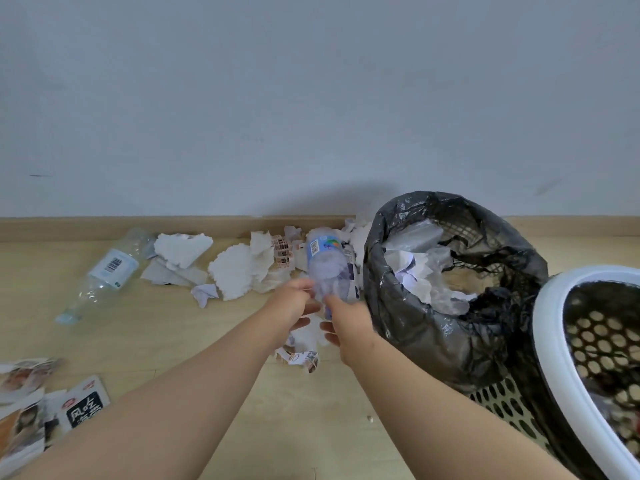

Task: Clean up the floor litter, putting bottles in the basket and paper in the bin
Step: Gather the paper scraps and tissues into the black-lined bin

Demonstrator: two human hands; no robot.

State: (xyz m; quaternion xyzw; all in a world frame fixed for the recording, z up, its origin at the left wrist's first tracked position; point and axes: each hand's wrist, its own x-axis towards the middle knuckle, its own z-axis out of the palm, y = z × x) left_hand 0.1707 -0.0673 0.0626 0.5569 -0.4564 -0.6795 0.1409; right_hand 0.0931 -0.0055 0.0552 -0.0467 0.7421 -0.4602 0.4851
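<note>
1. Standing nearest, the basket (547, 327) lies at 4 o'clock from the grip, on the side of the right hand (346, 327).
2. That hand and the left hand (292, 299) curl their fingers round the near end of the bottle (327, 268).
3. Its long axis points to 12 o'clock, beside the bin (415, 327).

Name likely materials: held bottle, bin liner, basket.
Held bottle: clear thin plastic, see-through, glossy printed label. Bin liner: thin black plastic film, crinkled, shiny highlights. Basket: probably moulded rigid plastic, smooth white rim, dark hexagon-perforated wall.
</note>
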